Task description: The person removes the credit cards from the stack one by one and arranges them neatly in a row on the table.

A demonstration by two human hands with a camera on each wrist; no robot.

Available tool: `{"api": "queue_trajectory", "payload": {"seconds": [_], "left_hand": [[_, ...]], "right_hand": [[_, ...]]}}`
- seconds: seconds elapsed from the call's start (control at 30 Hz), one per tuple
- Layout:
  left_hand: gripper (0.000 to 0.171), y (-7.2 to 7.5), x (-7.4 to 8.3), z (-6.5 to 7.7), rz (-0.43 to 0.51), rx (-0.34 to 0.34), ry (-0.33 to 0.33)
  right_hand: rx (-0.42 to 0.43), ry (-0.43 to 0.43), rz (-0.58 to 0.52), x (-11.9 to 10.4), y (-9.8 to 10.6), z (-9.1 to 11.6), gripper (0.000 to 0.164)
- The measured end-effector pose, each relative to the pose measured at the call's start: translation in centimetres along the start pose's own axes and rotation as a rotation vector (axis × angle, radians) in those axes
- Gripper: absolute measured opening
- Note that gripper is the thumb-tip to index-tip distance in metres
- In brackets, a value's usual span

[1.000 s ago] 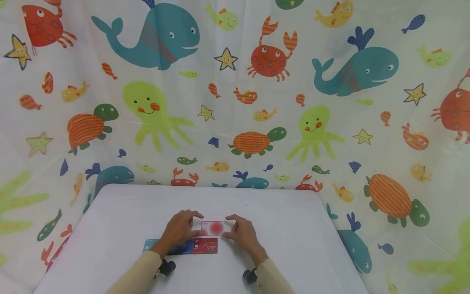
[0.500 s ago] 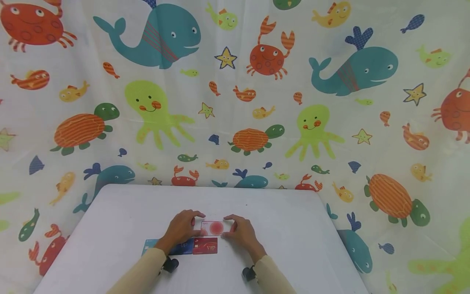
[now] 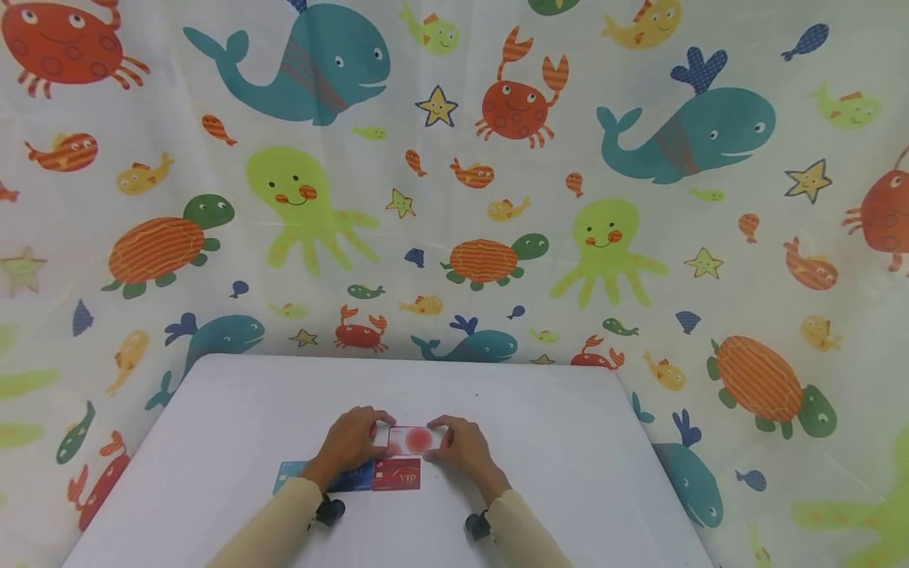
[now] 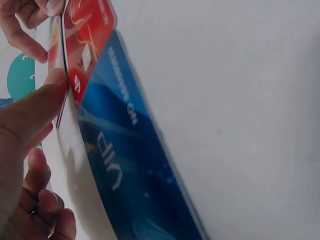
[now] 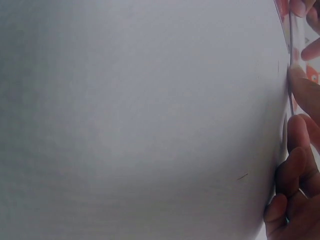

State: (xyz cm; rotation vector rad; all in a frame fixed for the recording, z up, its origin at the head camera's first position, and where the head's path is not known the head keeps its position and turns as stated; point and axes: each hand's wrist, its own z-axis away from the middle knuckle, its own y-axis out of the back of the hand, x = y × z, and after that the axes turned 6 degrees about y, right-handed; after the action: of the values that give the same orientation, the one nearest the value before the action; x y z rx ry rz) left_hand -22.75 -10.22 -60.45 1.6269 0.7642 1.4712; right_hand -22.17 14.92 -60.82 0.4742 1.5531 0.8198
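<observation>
A small white-and-pink card (image 3: 410,440) with a red circle lies between my two hands in the head view. My left hand (image 3: 348,442) grips its left end, thumb at the near edge and index finger at the far edge. At the other end, my right hand (image 3: 465,451) pinches it the same way. Both wrist views show this card nearly edge-on, a thin strip (image 4: 63,50) by the thumb. Just nearer to me, a red VIP card (image 3: 398,475) lies beside a dark blue VIP card (image 3: 358,478), which my left wrist partly covers.
A light blue card (image 3: 286,475) lies at the left end of the row, partly behind the left forearm. The cards are on a white table (image 3: 568,442). Behind its far edge hangs a curtain (image 3: 440,237) printed with sea animals.
My right fingers have shifted slightly left along the white-and-pink card, covering more of its right end. My left hand and the row of cards stay nearly where they were.
</observation>
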Motion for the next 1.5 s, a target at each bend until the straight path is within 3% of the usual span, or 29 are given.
{"api": "queue_trajectory", "payload": {"seconds": [0.7,0.97,1.17,1.5], "left_hand": [[0.048,-0.05,0.12,-0.29,0.015,-0.009,-0.008],[0.050,0.09,0.33,-0.35,0.005,-0.038,-0.020],[0.050,0.36,0.80,-0.65,0.007,-0.041,-0.047],[0.052,0.20,0.84,-0.61,0.023,-0.089,-0.007]], "right_hand": [[0.004,-0.020,0.024,0.09,-0.51,-0.66,0.044],[-0.043,-0.014,0.058,-0.19,-0.30,-0.52,0.054],[-0.042,-0.017,0.072,-0.07,-0.25,-0.73,0.052],[-0.070,-0.001,0.068,0.29,-0.31,-0.60,0.052]]}}
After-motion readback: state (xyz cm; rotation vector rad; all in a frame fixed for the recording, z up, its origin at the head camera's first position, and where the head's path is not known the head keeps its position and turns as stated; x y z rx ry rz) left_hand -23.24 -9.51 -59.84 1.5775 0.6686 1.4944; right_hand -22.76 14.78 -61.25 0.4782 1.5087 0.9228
